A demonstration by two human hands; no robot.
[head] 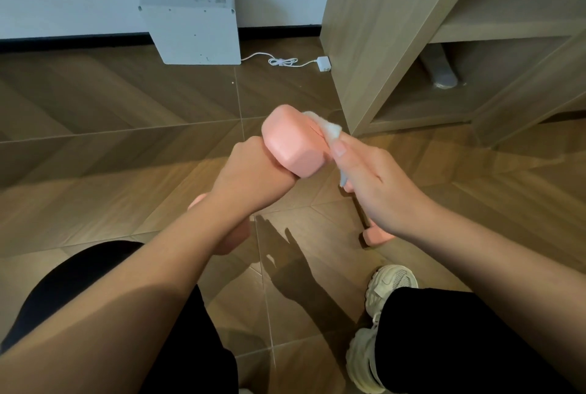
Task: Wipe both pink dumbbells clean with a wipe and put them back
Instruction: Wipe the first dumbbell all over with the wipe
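One dumbbell (293, 146) in left fingers (246, 148), right fingers (356, 155) — wipe (329, 130) — against its head

Bare forearms (142, 314), black trousers (459, 346) and 1 chunky cream lace-up sneaker (391, 286) in view.

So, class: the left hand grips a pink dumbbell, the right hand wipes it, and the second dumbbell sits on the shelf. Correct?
No: the head view shows the second dumbbell on the floor, not on the shelf. The rest stands.
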